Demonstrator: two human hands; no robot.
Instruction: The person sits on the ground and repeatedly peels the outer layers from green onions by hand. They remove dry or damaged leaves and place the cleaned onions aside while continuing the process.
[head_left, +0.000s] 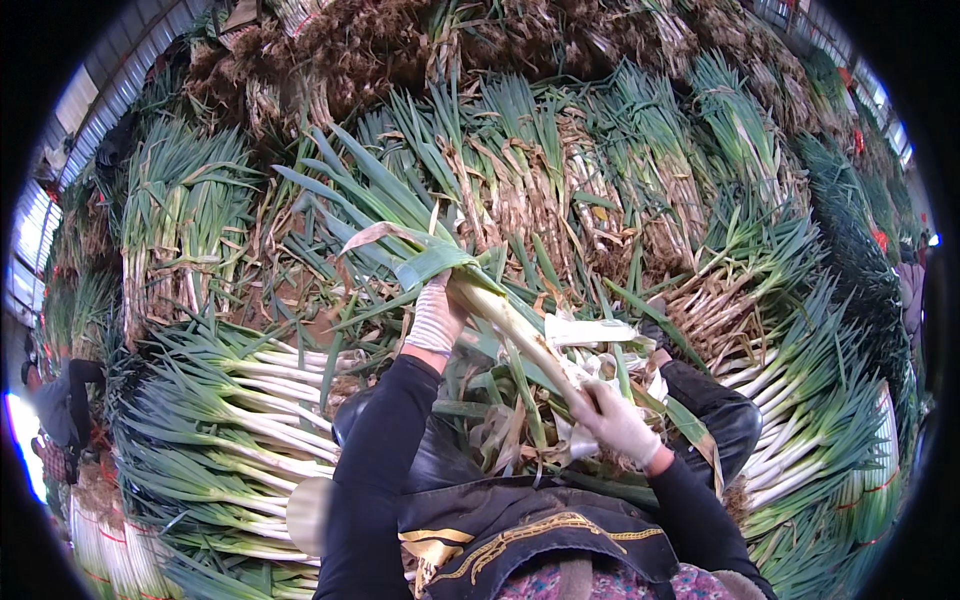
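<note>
A thick green onion (517, 326) slants across the view in front of me, leaves up to the left and root end down to the right. In a white-banded glove, my left hand (439, 315) grips it where the leaves meet the pale shank. One wilted leaf (386, 234) folds over beside that hand. My gloved right hand (615, 424) closes around the lower end, hiding the tip and any roots. Stripped white skins (589, 330) and cut leaves (510, 427) lie below the onion, between my bent legs.
Peeled green onions (277, 420) lie in a row at my left, with more onions (787, 442) at my right. Unpeeled bundles (525, 180) stand ahead, before a stack with brown roots (375, 60). Red-tied bundles (112, 547) are at lower left. A person (64, 409) is at the left edge.
</note>
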